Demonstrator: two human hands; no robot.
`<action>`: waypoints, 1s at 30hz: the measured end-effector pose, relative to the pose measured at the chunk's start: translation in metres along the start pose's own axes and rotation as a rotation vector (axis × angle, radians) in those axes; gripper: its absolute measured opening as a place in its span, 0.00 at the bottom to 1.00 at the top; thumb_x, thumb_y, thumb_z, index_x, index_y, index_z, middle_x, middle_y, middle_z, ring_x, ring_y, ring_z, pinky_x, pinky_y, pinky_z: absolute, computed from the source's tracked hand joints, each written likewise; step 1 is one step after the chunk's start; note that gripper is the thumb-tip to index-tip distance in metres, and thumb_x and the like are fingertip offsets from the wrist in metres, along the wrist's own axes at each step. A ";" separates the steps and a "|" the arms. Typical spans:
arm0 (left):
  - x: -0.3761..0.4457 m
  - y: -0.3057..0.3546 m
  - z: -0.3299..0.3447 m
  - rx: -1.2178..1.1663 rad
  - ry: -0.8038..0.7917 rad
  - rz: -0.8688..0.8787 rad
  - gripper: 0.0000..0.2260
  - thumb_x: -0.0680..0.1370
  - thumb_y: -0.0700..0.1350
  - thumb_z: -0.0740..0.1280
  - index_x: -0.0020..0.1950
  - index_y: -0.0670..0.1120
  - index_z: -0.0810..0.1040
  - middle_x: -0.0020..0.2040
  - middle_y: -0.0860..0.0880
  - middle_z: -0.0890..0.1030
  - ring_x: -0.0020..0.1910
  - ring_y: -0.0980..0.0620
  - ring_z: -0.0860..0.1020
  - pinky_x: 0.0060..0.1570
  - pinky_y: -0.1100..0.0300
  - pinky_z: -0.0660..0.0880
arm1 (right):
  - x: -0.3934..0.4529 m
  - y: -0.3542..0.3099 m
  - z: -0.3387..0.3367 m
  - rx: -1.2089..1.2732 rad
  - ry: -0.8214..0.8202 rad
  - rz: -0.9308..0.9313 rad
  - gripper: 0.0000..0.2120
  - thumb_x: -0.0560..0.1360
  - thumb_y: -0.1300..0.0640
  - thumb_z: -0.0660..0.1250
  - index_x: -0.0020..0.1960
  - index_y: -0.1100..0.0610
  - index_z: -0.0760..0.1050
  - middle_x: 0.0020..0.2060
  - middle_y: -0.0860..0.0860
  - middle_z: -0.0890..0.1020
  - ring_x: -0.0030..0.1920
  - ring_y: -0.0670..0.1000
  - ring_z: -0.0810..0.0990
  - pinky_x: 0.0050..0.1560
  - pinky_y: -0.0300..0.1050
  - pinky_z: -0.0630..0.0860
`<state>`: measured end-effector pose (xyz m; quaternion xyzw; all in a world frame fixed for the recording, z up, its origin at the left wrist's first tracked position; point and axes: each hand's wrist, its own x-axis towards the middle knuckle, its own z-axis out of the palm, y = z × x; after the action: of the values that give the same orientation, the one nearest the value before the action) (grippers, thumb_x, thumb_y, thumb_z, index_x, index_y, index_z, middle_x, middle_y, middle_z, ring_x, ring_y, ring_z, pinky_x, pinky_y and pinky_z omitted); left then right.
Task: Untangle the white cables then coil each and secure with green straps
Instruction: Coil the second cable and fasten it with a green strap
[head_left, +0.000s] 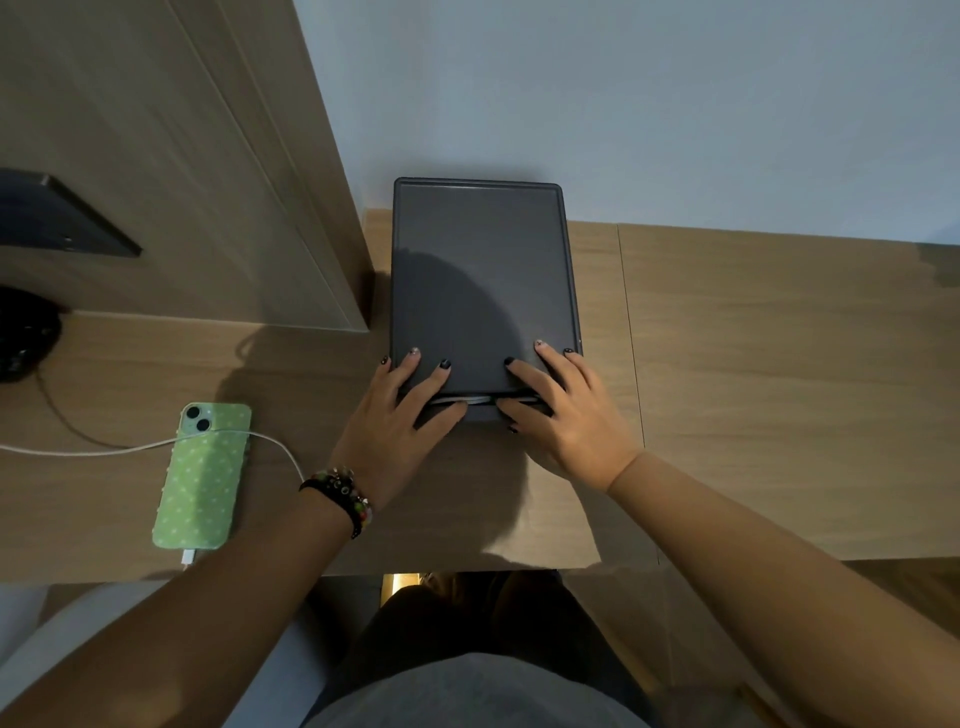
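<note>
Dark grey lidded box (480, 280) on wooden desk (753, 389), sliver of white cable (462, 400) under lid; left hand (395, 426) and right hand (561, 415) gripping lid's near edge, thumbs beneath

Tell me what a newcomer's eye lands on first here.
The dark grey box at the desk's centre, with the left hand and right hand gripping the near edge of its lid. White cable shows in the gap there. At left lies a green phone, plugged in.
</note>
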<state>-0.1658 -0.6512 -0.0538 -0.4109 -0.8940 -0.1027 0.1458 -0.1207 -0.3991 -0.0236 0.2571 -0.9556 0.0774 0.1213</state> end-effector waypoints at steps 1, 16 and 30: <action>-0.001 0.000 0.001 0.003 0.004 0.000 0.27 0.68 0.35 0.76 0.64 0.48 0.73 0.68 0.38 0.69 0.68 0.29 0.67 0.69 0.33 0.60 | 0.000 -0.001 -0.001 0.001 -0.013 0.008 0.12 0.75 0.58 0.65 0.58 0.53 0.76 0.64 0.62 0.76 0.66 0.70 0.70 0.64 0.67 0.67; 0.002 0.024 0.003 0.019 0.029 -0.142 0.15 0.76 0.37 0.61 0.62 0.46 0.71 0.69 0.39 0.66 0.70 0.32 0.62 0.65 0.28 0.61 | -0.008 -0.023 0.001 0.213 0.104 0.276 0.15 0.75 0.65 0.68 0.61 0.68 0.74 0.65 0.63 0.72 0.65 0.62 0.71 0.65 0.59 0.70; 0.006 0.014 -0.021 -0.070 0.103 -0.141 0.09 0.72 0.41 0.73 0.51 0.44 0.84 0.61 0.43 0.81 0.65 0.38 0.75 0.63 0.29 0.64 | -0.005 -0.027 -0.007 0.122 0.205 0.245 0.16 0.69 0.64 0.72 0.57 0.62 0.80 0.55 0.57 0.82 0.57 0.62 0.79 0.57 0.54 0.74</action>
<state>-0.1552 -0.6441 -0.0311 -0.3460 -0.9079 -0.1651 0.1694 -0.1017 -0.4183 -0.0159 0.1365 -0.9559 0.1754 0.1919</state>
